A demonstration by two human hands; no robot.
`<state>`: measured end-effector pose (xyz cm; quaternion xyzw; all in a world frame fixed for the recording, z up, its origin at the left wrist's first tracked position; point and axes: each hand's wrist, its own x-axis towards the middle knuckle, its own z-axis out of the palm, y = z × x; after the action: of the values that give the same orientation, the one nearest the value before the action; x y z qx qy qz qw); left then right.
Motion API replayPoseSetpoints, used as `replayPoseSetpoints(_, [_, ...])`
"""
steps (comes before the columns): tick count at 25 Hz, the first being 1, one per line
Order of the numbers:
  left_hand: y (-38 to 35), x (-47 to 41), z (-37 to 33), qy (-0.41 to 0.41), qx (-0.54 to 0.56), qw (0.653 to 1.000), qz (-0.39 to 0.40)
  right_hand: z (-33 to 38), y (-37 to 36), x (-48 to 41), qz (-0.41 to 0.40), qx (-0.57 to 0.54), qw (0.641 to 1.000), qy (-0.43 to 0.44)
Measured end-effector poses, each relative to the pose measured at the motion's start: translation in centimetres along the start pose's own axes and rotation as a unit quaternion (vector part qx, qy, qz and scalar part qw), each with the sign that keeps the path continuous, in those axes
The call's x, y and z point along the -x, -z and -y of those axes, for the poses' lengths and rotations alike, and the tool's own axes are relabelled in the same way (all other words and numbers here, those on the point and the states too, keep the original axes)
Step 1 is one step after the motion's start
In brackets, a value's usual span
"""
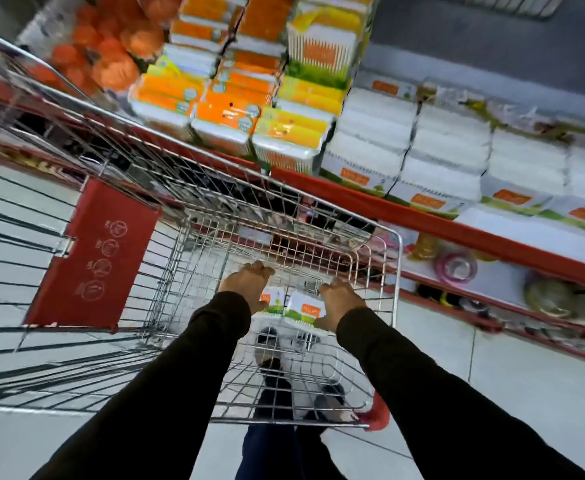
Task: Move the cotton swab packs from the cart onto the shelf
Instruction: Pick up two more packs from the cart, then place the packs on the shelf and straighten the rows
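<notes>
Both my arms, in dark sleeves, reach down into a wire shopping cart (396, 271). On its bottom lie two white cotton swab packs with orange labels and green edges, side by side. My left hand (247, 284) grips the left pack (273, 301) from its left side. My right hand (339, 303) grips the right pack (304, 311) from its right side. The shelf (422, 221) with a red front edge runs past the cart's far right side; similar white packs (446, 157) are stacked on it.
Orange and yellow swab packs (228, 109) are piled on the shelf to the left, with orange mesh-bagged items (111, 57) beyond. A red child-seat flap (93, 258) hangs in the cart. A lower shelf (491, 271) holds small goods. My feet show through the cart's mesh on the tiled floor.
</notes>
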<state>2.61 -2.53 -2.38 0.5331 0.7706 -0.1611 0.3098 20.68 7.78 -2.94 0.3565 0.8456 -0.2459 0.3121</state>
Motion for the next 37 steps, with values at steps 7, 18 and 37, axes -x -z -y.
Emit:
replayPoseSetpoints(7, [-5.1, -5.9, 0.8, -0.005, -0.070, 0.995, 0.077, -0.1, -4.3, -5.1, 0.019, 0.060, 0.998, -0.019])
replayPoseSetpoints(18, [-3.0, -1.0, 1.1, 0.021, 0.044, 0.998, 0.036, 0.6, -1.0, -1.3, -0.005, -0.015, 1.000, -0.018])
replayPoseSetpoints(37, [18.3, 12.7, -17.9, -0.111, 0.024, 0.957, -0.265, -12.4, 18.3, 23.8, -0.285, -0.058, 0.950, -0.113])
